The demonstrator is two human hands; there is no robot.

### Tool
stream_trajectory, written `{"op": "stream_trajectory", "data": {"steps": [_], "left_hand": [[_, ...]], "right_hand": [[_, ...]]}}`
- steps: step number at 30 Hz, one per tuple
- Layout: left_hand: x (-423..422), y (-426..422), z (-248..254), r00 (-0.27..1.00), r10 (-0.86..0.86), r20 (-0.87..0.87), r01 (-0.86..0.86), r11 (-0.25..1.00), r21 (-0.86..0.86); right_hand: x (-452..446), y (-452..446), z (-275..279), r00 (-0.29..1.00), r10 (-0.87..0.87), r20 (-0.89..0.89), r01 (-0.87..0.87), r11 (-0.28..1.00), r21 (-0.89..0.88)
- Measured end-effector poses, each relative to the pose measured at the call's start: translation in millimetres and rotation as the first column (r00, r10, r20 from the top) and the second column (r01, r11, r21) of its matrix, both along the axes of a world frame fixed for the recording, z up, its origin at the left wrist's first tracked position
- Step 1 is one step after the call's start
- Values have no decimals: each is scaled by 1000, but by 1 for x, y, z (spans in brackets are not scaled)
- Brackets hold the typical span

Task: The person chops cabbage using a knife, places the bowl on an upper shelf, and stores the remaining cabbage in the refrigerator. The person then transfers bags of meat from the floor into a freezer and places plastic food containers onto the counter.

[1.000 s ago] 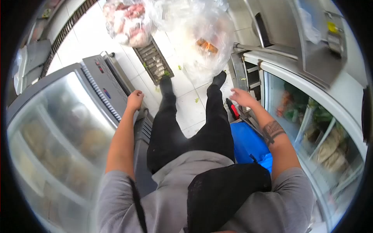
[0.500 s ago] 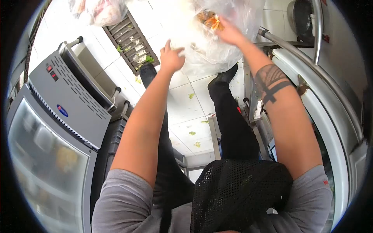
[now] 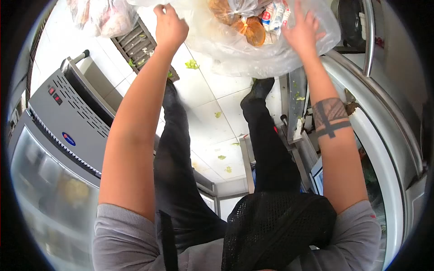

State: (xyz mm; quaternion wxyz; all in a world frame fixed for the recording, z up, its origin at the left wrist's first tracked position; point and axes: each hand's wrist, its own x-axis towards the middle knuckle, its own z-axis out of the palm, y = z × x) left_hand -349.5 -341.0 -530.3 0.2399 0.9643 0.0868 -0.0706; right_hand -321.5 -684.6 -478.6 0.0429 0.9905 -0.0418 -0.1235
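Observation:
A large clear plastic bag [image 3: 253,65] lies spread on the floor ahead of me, its mouth wide. Inside it, a small knotted bag of orange-brown contents [image 3: 253,34] sits beside another brown-filled bag [image 3: 221,10] and white packets with blue and red print [image 3: 274,17]. My left hand [image 3: 172,28] is at the big bag's left side, fingers pinched on its thin film. Over the bag's right side is my right hand [image 3: 304,32], its fingers spread and slightly blurred, holding nothing.
Another clear bag with pale pink contents [image 3: 106,18] lies by a floor drain grate [image 3: 135,45]. A grey glass-front cabinet [image 3: 68,113] stands left, a white chest with a curved rim [image 3: 379,149] right. Leaf scraps [image 3: 192,64] litter the tiles. A dark pan [image 3: 350,27] is at upper right.
My right hand has let go of the knotted orange-brown bag and moved right, opening. My left hand has moved up and left to the bag's edge, and the large bag is spread wider.

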Motion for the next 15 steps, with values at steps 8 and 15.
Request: {"op": "stream_trajectory", "data": {"steps": [8, 15], "left_hand": [[-59, 30, -5, 992, -81, -95, 83, 996, 18], [29, 50, -1, 993, 50, -109, -24, 972, 234]], "right_hand": [[-118, 0, -19, 918, 170, -358, -165, 985, 44], [-58, -13, -10, 954, 61, -295, -114, 979, -167]]}}
